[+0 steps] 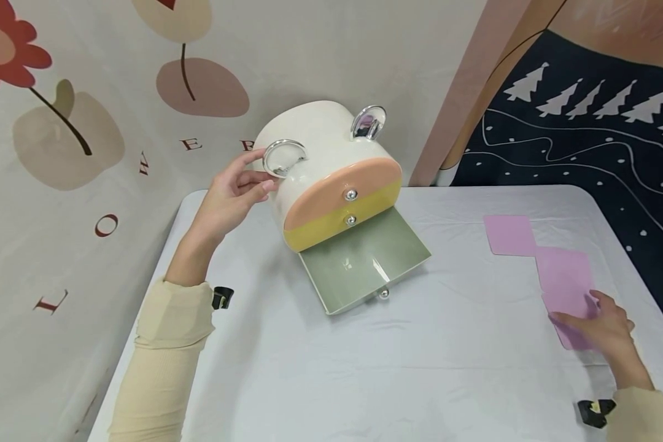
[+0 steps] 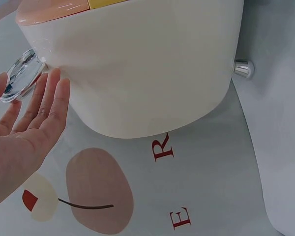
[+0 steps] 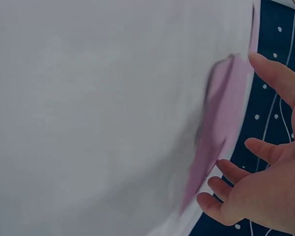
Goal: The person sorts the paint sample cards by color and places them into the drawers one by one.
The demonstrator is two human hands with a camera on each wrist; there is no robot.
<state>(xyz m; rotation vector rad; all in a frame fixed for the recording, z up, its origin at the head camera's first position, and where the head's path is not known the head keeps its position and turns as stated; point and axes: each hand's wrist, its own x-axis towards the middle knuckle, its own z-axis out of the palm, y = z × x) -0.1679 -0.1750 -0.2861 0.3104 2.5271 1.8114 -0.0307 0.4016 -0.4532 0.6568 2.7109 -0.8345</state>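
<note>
A cream drawer box (image 1: pixel 315 138) with two clear, silver-rimmed ears stands on the table, tilted in the head view. Its front has an orange drawer (image 1: pixel 320 199) and a yellow drawer (image 1: pixel 315 233), both pushed in, and a green drawer (image 1: pixel 359 264) pulled out with a bare floor. My left hand (image 1: pixel 226 196) is at the box's left ear (image 1: pixel 283 158), fingers extended along the ear and the box's side. At the right, my right hand (image 1: pixel 608 325) rests over the nearest of three thin purple squares (image 1: pixel 563 270), thumb and fingers spread. Part of that square is hidden under the hand.
A white cloth covers the table (image 1: pixel 447 368). Behind it hangs a pale curtain (image 1: pixel 331 49) with printed flowers and letters. A dark blue cloth (image 1: pixel 563 141) with white trees borders the right edge. Dark clips (image 1: pixel 222 298) sit by the sleeves.
</note>
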